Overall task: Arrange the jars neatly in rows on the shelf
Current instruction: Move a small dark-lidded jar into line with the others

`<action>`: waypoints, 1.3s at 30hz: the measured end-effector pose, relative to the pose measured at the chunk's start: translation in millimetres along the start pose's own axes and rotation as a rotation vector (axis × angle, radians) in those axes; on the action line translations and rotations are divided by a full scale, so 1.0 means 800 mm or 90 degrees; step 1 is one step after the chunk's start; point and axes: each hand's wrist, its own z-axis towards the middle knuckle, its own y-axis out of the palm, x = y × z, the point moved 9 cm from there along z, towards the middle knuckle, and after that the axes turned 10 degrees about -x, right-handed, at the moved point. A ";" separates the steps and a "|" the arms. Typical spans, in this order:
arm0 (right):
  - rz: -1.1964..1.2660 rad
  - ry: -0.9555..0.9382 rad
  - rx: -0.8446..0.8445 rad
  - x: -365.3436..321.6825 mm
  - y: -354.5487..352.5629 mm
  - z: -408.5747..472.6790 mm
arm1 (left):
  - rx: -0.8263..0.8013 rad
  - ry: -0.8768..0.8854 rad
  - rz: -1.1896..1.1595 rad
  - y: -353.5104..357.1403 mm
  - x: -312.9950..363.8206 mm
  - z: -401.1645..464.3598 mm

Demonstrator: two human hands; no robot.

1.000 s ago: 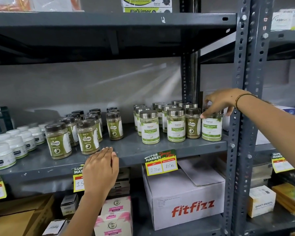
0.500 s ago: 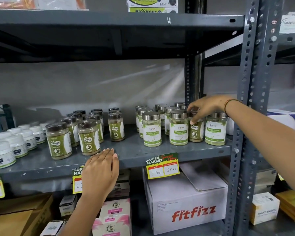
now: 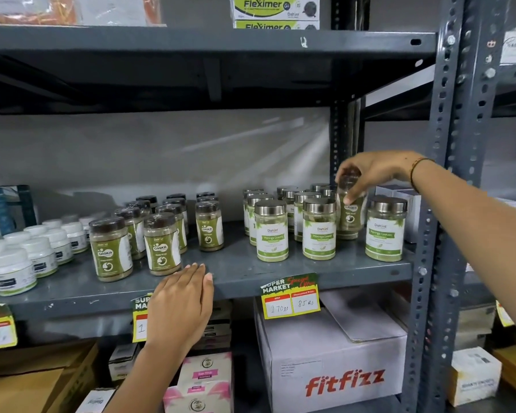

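A grey metal shelf (image 3: 239, 271) carries jars in clusters, bare room open along its front edge between groups. The left hand (image 3: 181, 305) lies flat on that edge, holding nothing. The right hand (image 3: 373, 171) closes its grip on a Gaska jar (image 3: 350, 217), its lid hidden, among silver-lidded moringa jars (image 3: 319, 231).

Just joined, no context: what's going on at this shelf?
A person is sorting jars on a grey metal shelf. The right hand has a grip on the top of a Gaska jar standing among the steel-lidded Moringa Leaves jars. The left hand rests flat on the shelf's front edge, beside the other Gaska jars.
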 end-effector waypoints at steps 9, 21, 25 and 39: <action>-0.073 -0.126 0.219 -0.117 -0.101 -0.051 | -0.002 -0.016 -0.001 -0.003 0.000 -0.002; 0.151 -0.382 0.006 -0.285 0.005 -0.003 | 0.009 -0.015 -0.004 -0.005 0.000 -0.002; 0.055 -0.374 -0.072 -0.309 0.062 0.026 | 0.021 -0.022 -0.001 -0.005 -0.002 0.000; 0.030 -0.358 -0.132 -0.332 0.121 0.078 | 0.004 -0.029 -0.005 0.002 -0.004 0.003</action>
